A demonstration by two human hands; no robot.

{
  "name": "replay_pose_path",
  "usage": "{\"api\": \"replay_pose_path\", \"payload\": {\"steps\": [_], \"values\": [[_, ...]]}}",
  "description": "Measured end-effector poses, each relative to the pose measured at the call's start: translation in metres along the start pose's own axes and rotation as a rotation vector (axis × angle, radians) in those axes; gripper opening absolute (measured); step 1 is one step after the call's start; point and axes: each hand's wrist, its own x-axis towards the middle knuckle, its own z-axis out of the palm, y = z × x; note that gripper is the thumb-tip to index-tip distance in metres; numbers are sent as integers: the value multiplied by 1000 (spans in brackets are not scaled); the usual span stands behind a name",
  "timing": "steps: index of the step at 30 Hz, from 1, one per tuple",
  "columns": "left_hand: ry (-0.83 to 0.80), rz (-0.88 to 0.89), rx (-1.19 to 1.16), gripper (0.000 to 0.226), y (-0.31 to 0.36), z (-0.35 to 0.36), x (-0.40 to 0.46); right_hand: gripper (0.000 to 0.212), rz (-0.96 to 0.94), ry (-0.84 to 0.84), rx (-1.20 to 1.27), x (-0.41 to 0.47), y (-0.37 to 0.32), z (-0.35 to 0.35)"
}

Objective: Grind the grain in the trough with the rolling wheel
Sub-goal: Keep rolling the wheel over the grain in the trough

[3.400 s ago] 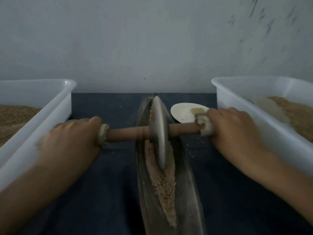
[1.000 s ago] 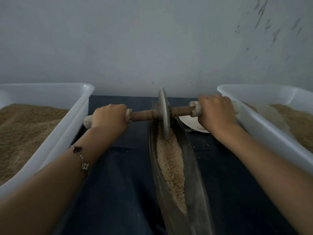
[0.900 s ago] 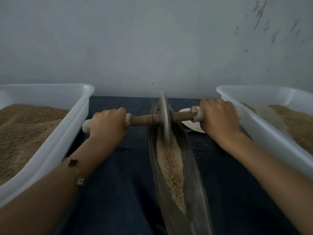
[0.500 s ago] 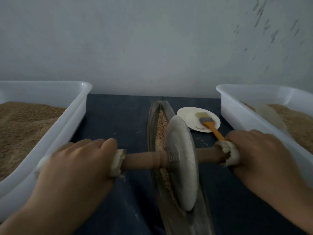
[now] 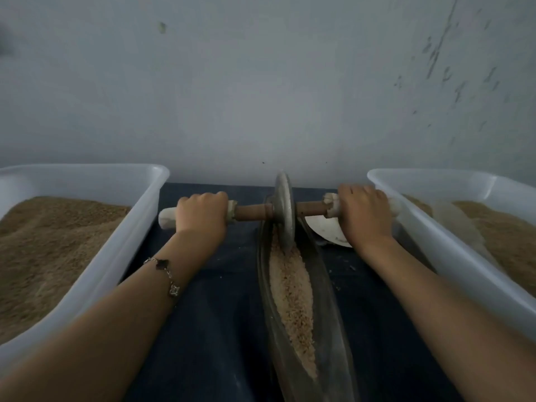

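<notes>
A narrow boat-shaped metal trough (image 5: 333, 309) runs away from me on the dark cloth. Pale crushed grain (image 5: 291, 291) lies along its channel. The grey rolling wheel (image 5: 284, 210) stands upright at the trough's far end, on a wooden axle (image 5: 252, 212) with cloth-wrapped ends. My left hand (image 5: 201, 211) grips the left handle, whose white tip sticks out past my fist. My right hand (image 5: 362, 213) grips the right handle. Both arms are stretched forward.
A white plastic tub (image 5: 127, 245) of brown grain stands at the left, another white tub (image 5: 435, 245) of grain at the right. A white plate (image 5: 327, 232) lies beside the trough under my right hand. A grey wall rises just behind.
Half a second ago the wheel was near me at the trough's middle. It has rolled away to the far end, and my arms have extended with it.
</notes>
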Motion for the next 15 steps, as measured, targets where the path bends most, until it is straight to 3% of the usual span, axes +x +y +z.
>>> {"api": "replay_pose_path", "payload": {"steps": [2, 8, 12, 15], "values": [[-17, 33, -7, 9, -3, -4, 6, 12, -9, -9, -2, 3, 2, 0], [165, 129, 133, 27, 2, -11, -29, 10, -33, -185, 65, -40, 13, -18], [49, 159, 80, 24, -8, -23, -70, 21, -87, -194, 98, -70, 15, -50], [-95, 164, -33, 18, -21, -33, -103, 34, -168, -65, 130, -93, 22, -75]]}}
